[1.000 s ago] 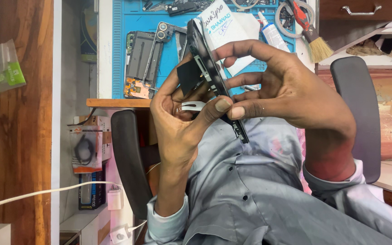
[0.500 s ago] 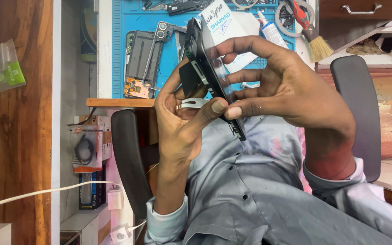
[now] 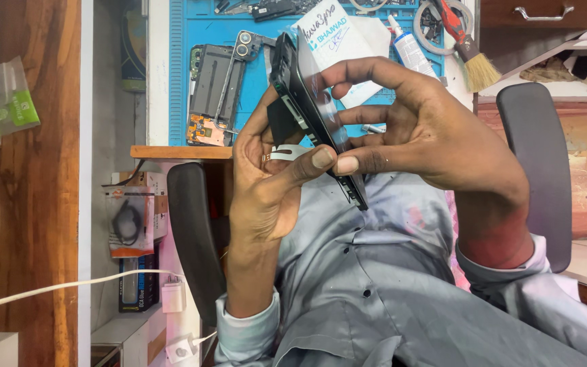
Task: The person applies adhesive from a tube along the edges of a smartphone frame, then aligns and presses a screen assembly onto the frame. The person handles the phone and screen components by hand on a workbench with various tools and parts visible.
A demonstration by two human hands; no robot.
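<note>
Black and slim, the phone [image 3: 317, 119] is held up between both hands, edge-on to the camera, in front of the blue mat [image 3: 174, 81] on the desk [image 3: 181, 152]; its long axis runs on a slant, the upper end toward the top left and the lower end down to the right over the grey shirt [image 3: 375, 285]. A clear film or thin panel seems to stand a little off its right face, though the glare makes that hard to judge. The left hand [image 3: 266, 183] sits under and behind the phone, fingers curled round its back and the thumb crossing over the lower front edge. The right hand [image 3: 436, 136] comes in from the right, about as near; its thumb tip meets the left thumb at the phone's edge, the index finger arches over to touch the upper face, and the other fingers are spread behind. So both sets of fingers are closed on the phone, pinching it by edge and faces rather than wrapping it. On the mat beyond lie an opened phone frame [image 3: 208, 95], a white packet [image 3: 338, 41], a glue tube [image 3: 407, 49] and a brush [image 3: 473, 54]
</note>
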